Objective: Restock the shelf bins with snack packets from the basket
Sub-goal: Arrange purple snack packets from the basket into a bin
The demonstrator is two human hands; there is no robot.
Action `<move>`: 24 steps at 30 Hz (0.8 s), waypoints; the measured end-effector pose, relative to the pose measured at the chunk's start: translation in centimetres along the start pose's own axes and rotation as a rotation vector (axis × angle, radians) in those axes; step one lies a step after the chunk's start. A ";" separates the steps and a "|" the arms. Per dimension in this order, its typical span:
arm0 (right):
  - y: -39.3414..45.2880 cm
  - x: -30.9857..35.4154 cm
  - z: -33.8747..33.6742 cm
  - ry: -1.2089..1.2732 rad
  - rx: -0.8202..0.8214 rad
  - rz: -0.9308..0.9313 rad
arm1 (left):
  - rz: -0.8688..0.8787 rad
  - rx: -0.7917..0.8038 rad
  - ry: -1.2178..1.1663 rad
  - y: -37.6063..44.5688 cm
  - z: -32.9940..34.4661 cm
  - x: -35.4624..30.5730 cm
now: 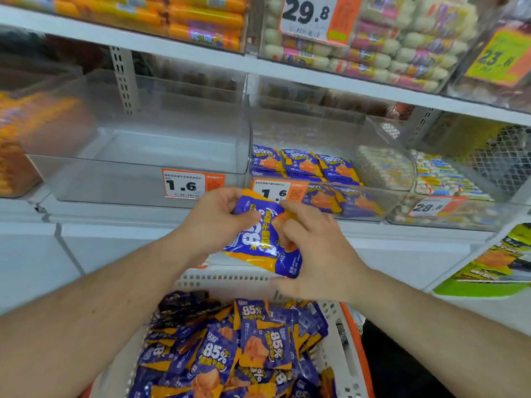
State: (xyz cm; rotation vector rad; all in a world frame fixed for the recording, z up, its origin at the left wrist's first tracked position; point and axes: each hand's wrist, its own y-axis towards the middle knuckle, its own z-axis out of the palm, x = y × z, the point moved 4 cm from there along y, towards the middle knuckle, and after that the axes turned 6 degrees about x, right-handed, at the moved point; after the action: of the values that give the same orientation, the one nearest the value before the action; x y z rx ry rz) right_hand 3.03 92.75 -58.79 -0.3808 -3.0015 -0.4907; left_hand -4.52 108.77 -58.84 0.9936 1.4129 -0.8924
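- Held snack packets (258, 239): a small stack of purple-and-orange packets marked "85%", turned sideways, held in the air between both hands. The stack sits above the far rim of the basket and in front of the shelf edge, below the bins.
- Left hand (214, 218): grasps the upper left end of the stack, thumb laid across the front face, fingers curled behind the top edge.
- Right hand (311, 242): grasps the right side of the same stack, fingers bent over the front face, the lower corner of the packets lying against the palm. How many packets are in the stack cannot be told.
- Basket (330, 349): white perforated plastic with an orange rim, directly below the hands, holding a loose heap of basket packets (230, 351) of the same purple-and-orange kind.
- Right bin (373, 156): clear plastic, on the middle shelf just above and right of the hands. Stocked packets (304, 165) of the same kind lie in rows along its front part.
- Price label (280, 191): orange and white, on the front of the right bin, partly hidden by the held stack.
- Left bin (143, 145): clear plastic, beside the right bin, no packets visible inside; a tag reading 1.6 (189, 183) is fixed to its front.
- Upper shelf (172, 41): white, carrying bins of orange sausages (201, 18) and pale wrapped snacks (402, 47), with a 29.8 tag (310, 15).
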 end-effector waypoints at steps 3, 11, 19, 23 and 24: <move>0.8 -0.5 -1.0 -0.007 -0.083 0.080 | 0.063 0.017 -0.001 1.6 0.9 -2.4; 3.4 -5.2 -4.9 0.125 -0.273 0.418 | 0.260 -0.367 0.410 8.9 -4.0 -6.8; 14.1 -12.1 -3.4 0.316 0.116 0.875 | -0.127 0.112 0.652 12.0 -3.6 -2.1; 19.6 -14.1 -0.3 0.262 0.176 0.912 | -0.169 0.185 0.503 12.9 -3.8 -1.2; 20.8 -14.3 0.4 0.251 0.183 0.913 | -0.173 0.202 0.471 13.0 -3.8 -1.2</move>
State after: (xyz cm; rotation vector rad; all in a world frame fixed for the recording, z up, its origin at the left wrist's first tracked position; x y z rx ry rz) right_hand 22.16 108.63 -54.47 -1.4196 -2.2574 -0.1484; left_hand 6.25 116.85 -57.08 1.3086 1.8519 -0.9817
